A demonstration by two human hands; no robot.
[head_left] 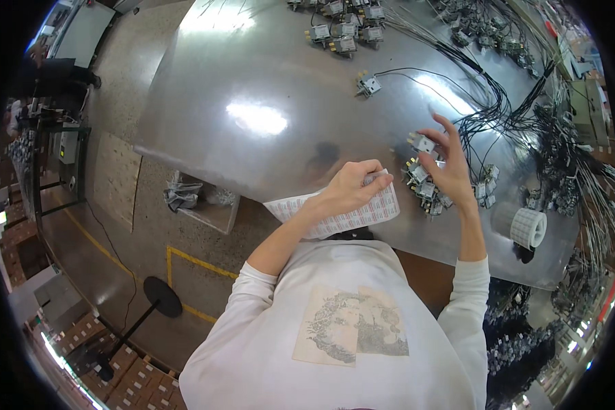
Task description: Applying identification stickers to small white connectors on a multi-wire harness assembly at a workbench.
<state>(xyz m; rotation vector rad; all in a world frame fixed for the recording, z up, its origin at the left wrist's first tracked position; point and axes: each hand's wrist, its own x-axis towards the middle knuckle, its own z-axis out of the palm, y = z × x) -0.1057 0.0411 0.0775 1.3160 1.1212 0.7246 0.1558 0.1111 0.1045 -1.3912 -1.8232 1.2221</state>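
Observation:
My left hand rests on a white sheet of printed labels lying at the near edge of the shiny metal table, its fingertips pinched at the sheet's far end. My right hand hovers with spread fingers over a cluster of small grey switch parts with brass terminals, touching one part at its fingertips. Black wires run from these parts toward the right.
More switch parts sit in rows at the far edge, one alone mid-table. A white label roll stands at the right. Tangled wire bundles crowd the right side. A bin sits on the floor at left.

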